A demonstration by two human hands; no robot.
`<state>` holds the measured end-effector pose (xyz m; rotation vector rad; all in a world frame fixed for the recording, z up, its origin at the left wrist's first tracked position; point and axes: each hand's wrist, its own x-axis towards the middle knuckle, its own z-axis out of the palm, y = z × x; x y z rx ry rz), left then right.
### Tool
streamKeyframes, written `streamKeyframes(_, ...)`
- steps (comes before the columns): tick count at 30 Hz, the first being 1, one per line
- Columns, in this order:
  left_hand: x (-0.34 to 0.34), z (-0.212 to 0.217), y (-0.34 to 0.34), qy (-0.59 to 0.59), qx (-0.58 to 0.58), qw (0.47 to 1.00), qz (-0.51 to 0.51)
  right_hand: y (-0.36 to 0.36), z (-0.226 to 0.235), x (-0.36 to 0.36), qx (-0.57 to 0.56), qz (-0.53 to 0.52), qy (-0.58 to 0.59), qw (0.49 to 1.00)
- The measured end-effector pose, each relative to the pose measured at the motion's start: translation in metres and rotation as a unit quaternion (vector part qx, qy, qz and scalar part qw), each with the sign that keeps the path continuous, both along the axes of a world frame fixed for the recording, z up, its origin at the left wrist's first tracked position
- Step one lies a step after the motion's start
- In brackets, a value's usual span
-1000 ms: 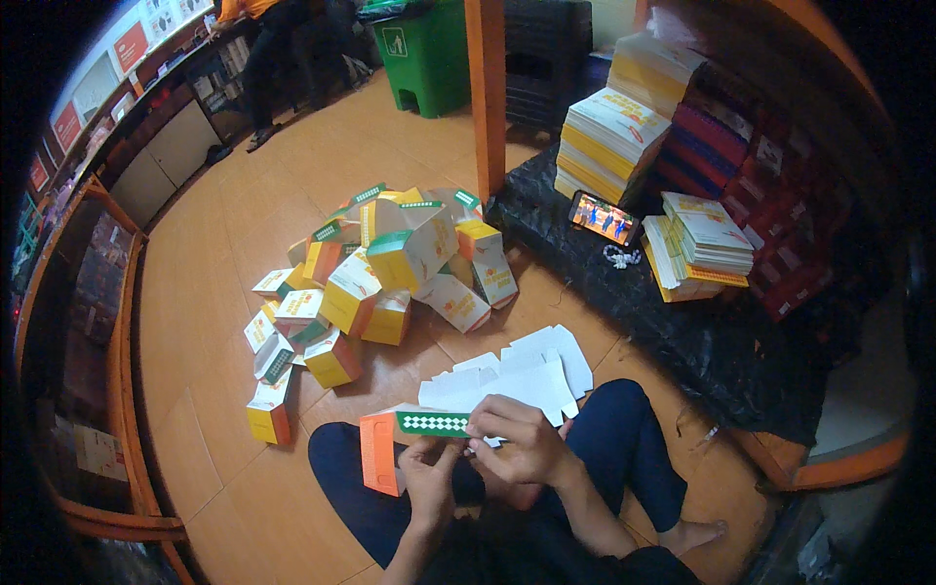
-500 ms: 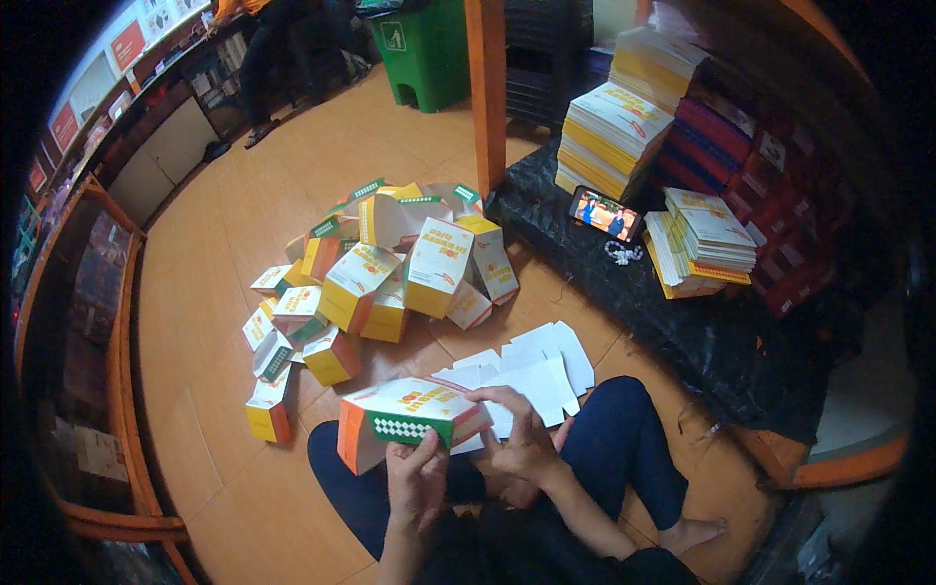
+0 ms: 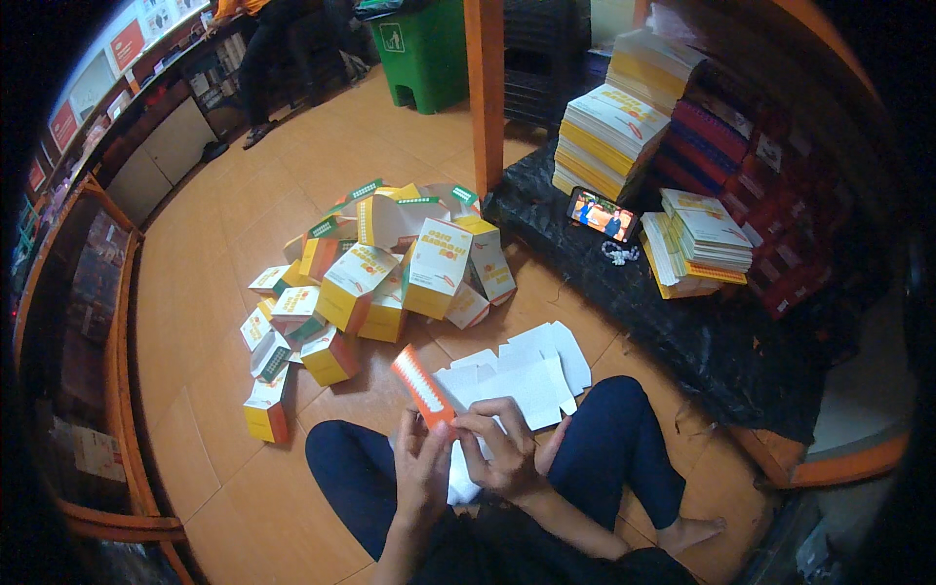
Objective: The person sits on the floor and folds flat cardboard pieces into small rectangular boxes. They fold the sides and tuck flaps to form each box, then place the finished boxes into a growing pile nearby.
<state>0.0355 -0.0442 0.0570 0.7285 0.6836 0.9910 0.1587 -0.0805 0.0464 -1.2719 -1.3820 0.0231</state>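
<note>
A small carton (image 3: 417, 382) is held in front of me above my crossed legs. Its orange side panel with a white pattern faces up, and a white part of it seems to show below my hands. My left hand (image 3: 421, 470) pinches the carton's near orange edge between thumb and fingers. My right hand (image 3: 502, 450) is closed at the same edge, its fingertips touching those of the left. Just beyond lie unfolded flat cartons (image 3: 531, 378), white side up, on the floor by my right knee.
A heap of folded cartons (image 3: 359, 273), yellow, white and orange, covers the floor ahead. To the right, a black-covered platform (image 3: 673, 331) bears carton stacks (image 3: 614, 127), a lit phone (image 3: 603, 214) and red packs. Farther off are an orange post (image 3: 485, 97), a green bin (image 3: 421, 54) and a person (image 3: 268, 58).
The carton has been turned in my hands: its printed front and green panel no longer show, and the orange side does. My right hand has come in against the left.
</note>
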Motion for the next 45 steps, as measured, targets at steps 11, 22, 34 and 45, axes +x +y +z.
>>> streamKeyframes(11,-0.015,0.007,0.006,0.192,0.159,0.959,0.136,0.001,0.007,0.018,-0.019,0.002,-0.023,1.0)
streamKeyframes(22,-0.013,-0.01,0.001,0.293,0.404,0.81,0.309,0.0,0.025,0.012,-0.059,0.163,0.2,0.964)
streamKeyframes(34,0.002,-0.011,-0.013,0.28,0.378,0.833,0.293,-0.003,0.024,0.002,-0.065,0.191,0.235,0.951)
streamKeyframes(45,0.009,-0.014,-0.019,0.27,0.329,0.856,0.293,-0.002,0.01,-0.016,-0.061,0.143,0.232,0.96)
